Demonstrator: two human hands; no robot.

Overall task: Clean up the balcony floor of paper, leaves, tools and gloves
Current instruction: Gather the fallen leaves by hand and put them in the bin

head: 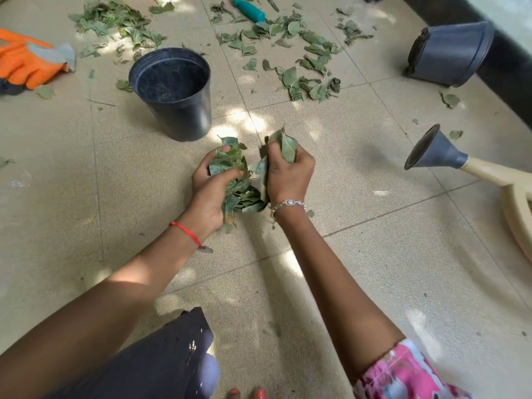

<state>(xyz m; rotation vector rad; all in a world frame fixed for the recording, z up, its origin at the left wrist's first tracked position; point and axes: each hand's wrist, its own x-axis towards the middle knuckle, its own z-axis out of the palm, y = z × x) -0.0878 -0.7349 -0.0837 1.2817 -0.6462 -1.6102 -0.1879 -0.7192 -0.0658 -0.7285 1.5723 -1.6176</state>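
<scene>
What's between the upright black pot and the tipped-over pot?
Head view: only leaves scattered on the floor between the upright pot and the tipped pot.

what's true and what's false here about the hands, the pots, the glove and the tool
1. The left hand and the right hand both grip a bunch of leaves. True.
2. The black pot stands to the right of the hands. False: it stands ahead of them, to the left.
3. The orange glove lies inside the black pot. False: it lies on the floor, far left.
4. The grey pot lies tipped on its side. True.
5. The teal-handled tool lies among scattered leaves. True.
</scene>
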